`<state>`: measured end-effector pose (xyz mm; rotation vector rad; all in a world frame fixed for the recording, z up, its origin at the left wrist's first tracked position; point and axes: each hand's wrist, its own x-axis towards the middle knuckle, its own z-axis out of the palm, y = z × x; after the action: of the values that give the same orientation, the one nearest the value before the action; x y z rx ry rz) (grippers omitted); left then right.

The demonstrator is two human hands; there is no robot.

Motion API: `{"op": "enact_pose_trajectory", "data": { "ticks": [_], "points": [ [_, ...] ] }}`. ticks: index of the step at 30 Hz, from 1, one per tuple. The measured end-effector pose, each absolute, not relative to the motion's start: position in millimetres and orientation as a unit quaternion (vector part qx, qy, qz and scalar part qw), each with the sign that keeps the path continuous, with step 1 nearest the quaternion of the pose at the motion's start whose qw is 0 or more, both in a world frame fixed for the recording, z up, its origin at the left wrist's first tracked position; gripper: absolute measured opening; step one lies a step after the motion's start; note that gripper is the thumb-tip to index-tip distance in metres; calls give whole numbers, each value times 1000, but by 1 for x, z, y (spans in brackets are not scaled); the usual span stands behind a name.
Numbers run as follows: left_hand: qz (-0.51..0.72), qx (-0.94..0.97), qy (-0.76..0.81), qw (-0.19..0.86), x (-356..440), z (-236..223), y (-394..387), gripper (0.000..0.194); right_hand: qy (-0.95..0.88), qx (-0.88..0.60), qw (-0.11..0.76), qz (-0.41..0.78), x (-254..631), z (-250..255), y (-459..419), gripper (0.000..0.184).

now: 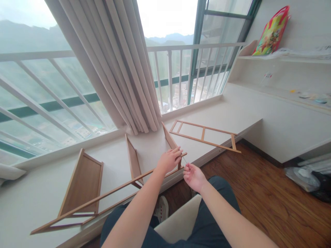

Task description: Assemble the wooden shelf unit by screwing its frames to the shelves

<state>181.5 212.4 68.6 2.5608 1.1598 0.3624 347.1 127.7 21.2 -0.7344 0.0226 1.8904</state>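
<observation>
My left hand (170, 160) is over the right end of a partly joined wooden shelf frame (108, 197), its fingers bent around the end. My right hand (194, 177) pinches a thin metal rod (184, 159), perhaps a hex key, whose far tip meets the frame's end beside my left fingers. The frame lies on its side along the ledge. Three brown shelf boards, a left one (84, 182), a middle one (133, 158) and a right one (169, 137), stand upright on edge against it. My left fingers hide part of the joint.
A second ladder-like wooden side frame (203, 134) lies flat on the white ledge (227, 115), one end past the edge. Behind are a curtain (113, 69) and a white railing (169, 75). A plastic bag (302, 179) sits on the wooden floor (274, 203) at right.
</observation>
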Motion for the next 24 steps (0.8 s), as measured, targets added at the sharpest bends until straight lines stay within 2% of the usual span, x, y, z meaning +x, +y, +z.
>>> {"op": "enact_pose_trajectory", "data": {
  "ticks": [9, 12, 15, 18, 24],
  "points": [
    [120, 892, 408, 155, 183, 72, 212, 46, -50, -399, 561, 724, 341, 24, 124, 19],
    [119, 891, 410, 155, 183, 72, 212, 46, -219, -524, 571, 593, 344, 18, 120, 27],
    [112, 893, 410, 149, 184, 71, 213, 46, -433, -618, 514, 408, 353, 13, 117, 34],
    [101, 894, 413, 143, 184, 71, 214, 46, -577, -626, 457, 256, 362, 12, 117, 33],
    [96, 893, 416, 139, 184, 71, 213, 45, -641, -639, 401, 144, 366, 13, 122, 32]
  ]
}}
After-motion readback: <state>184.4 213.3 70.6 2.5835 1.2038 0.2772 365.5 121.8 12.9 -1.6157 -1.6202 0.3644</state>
